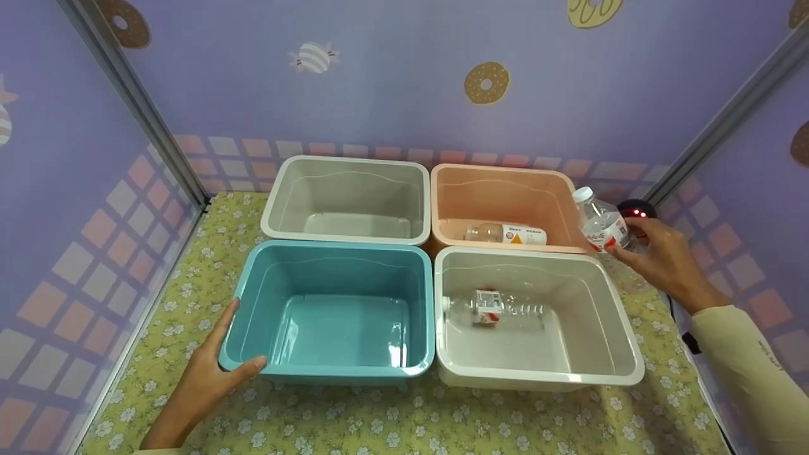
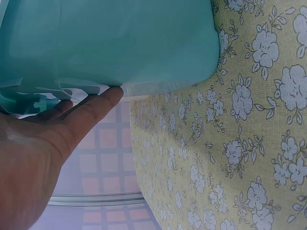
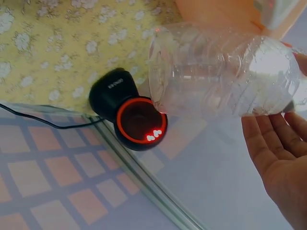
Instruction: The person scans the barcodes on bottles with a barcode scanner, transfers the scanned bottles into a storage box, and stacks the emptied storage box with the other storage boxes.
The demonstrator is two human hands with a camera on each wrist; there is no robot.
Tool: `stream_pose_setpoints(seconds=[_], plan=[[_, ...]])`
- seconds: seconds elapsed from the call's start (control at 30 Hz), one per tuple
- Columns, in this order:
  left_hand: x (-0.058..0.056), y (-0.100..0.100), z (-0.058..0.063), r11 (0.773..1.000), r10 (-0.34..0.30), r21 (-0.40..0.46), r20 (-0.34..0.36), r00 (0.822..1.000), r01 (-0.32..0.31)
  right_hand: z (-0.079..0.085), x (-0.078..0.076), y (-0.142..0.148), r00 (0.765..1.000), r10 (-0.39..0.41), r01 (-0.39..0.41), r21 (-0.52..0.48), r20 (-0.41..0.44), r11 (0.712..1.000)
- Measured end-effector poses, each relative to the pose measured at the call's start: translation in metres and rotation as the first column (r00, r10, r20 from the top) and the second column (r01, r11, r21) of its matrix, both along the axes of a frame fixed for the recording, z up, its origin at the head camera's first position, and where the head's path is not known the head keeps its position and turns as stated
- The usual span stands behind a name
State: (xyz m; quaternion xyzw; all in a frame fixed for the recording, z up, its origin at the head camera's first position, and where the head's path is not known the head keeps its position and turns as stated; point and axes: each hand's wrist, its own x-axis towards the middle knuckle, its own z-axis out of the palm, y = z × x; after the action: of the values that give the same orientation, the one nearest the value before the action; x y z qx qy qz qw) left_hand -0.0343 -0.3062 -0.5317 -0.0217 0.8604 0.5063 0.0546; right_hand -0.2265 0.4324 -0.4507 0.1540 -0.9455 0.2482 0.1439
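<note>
My right hand (image 1: 669, 259) grips a clear plastic bottle (image 1: 603, 226) with a white cap and a red-and-white label. The bottle tilts, cap up and leftward, beside the peach bin's right front corner. In the right wrist view its ridged base (image 3: 165, 72) faces a black scanner (image 3: 139, 122) with a lit red ring. My left hand (image 1: 205, 366) rests at the left front corner of the blue bin (image 1: 423, 303), its fingers extended along the outer wall and the thumb at the front rim. Inside, the blue bin is bare.
Behind the blue bin stands a grey bin (image 1: 272, 208). The peach bin (image 1: 499, 169) holds a bottle (image 1: 524, 234) with a white-and-orange label. A cream bin (image 1: 537, 377) at front right holds another clear bottle (image 1: 488, 308), lying down. Patterned walls enclose the flowered tablecloth (image 1: 341, 423).
</note>
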Motion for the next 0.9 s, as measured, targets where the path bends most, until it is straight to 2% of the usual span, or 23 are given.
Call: stream_pose_setpoints(seconds=[0.2, 0.57, 0.8, 0.9], plan=[[0.000, 0.000, -0.001, 1.000, 0.000, -0.005, -0.004, 1.000, 0.000, -0.008, 0.002, 0.003, 0.999, -0.045, 0.046, -0.036, 0.024, 0.998], [0.000, -0.001, 0.000, 1.000, -0.005, 0.011, 0.001, 1.000, 0.005, -0.024, 0.003, 0.013, 0.991, -0.114, 0.112, -0.027, -0.072, 0.993], [-0.001, 0.000, 0.001, 1.000, -0.004, 0.002, 0.007, 1.000, 0.004, -0.035, 0.002, 0.021, 0.984, -0.172, 0.171, -0.033, -0.035, 0.985], [-0.001, 0.000, 0.001, 1.000, 0.001, -0.007, 0.007, 1.000, -0.001, -0.042, 0.002, 0.022, 0.978, -0.205, 0.202, -0.052, -0.051, 0.978]])
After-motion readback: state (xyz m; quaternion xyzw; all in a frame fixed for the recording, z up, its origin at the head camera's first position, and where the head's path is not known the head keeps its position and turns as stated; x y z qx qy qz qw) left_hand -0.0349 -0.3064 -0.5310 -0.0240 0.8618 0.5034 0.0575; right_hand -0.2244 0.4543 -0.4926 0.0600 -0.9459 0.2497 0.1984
